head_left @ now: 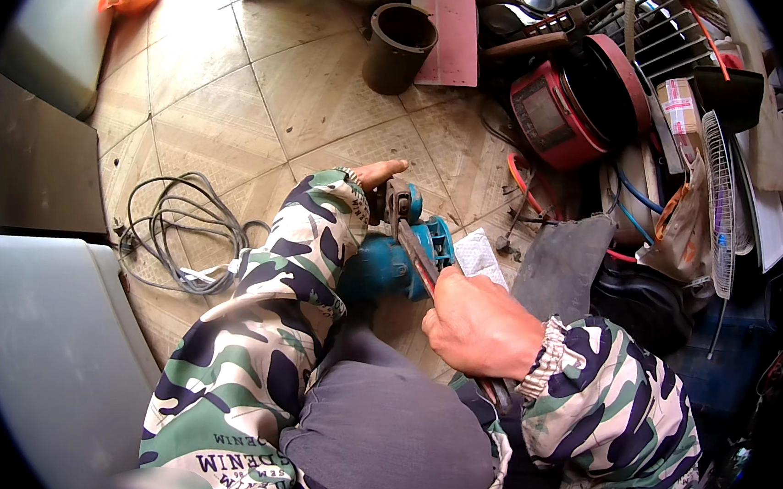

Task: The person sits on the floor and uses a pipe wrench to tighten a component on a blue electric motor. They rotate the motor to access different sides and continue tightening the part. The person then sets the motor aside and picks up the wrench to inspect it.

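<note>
My right hand (476, 321) is closed around a long, dark metal hand tool (416, 256) with some red on it, angled up to the metal part of a teal power tool (375, 269) on the floor. My left hand (378, 172) is at the top of the power tool, a finger stretched out; the rest is hidden behind my camouflage sleeve. A white paper (479, 252) lies just right of the machine, beside a dark grey flat piece (559, 273).
A coiled cable (166, 244) lies on the tiled floor (207, 121) at left, beside pale cabinets (48, 327). A brown cylinder (387, 70) and pink board (444, 29) stand ahead. A red cooker (547, 113), wire racks and assorted clutter crowd the right.
</note>
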`<state>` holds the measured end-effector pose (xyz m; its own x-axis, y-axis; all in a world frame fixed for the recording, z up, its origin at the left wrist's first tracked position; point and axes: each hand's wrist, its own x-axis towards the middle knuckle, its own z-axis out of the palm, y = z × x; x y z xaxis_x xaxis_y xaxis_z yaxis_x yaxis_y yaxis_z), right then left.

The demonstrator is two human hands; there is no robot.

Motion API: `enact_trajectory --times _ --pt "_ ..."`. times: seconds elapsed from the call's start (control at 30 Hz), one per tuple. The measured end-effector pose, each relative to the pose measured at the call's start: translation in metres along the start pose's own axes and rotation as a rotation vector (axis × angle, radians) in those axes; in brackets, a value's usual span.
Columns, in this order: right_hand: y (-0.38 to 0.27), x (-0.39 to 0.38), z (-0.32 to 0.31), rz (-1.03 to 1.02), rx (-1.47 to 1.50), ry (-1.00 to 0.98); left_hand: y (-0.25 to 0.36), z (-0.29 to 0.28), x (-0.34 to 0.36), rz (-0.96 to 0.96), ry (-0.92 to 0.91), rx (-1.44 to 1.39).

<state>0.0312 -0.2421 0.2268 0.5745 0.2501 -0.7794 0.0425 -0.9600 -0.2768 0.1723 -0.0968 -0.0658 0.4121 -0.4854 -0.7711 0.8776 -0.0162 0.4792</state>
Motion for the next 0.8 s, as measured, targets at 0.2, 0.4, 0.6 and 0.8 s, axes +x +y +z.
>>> enact_trajectory --times 0.2,0.4,0.6,0.8 --pt "0.004 0.000 0.007 0.017 -0.001 0.029 0.001 0.009 -0.002 -0.029 0.032 -0.070" --pt "0.008 0.001 0.021 -0.014 0.022 0.100 -0.003 0.010 -0.011 -0.044 0.071 -0.128" --pt "0.014 -0.006 0.045 0.000 -0.009 0.197 -0.003 0.024 -0.016 -0.067 0.084 -0.153" --pt "0.015 0.001 0.050 -0.023 0.029 0.169 -0.005 0.020 -0.019 -0.069 0.119 -0.245"
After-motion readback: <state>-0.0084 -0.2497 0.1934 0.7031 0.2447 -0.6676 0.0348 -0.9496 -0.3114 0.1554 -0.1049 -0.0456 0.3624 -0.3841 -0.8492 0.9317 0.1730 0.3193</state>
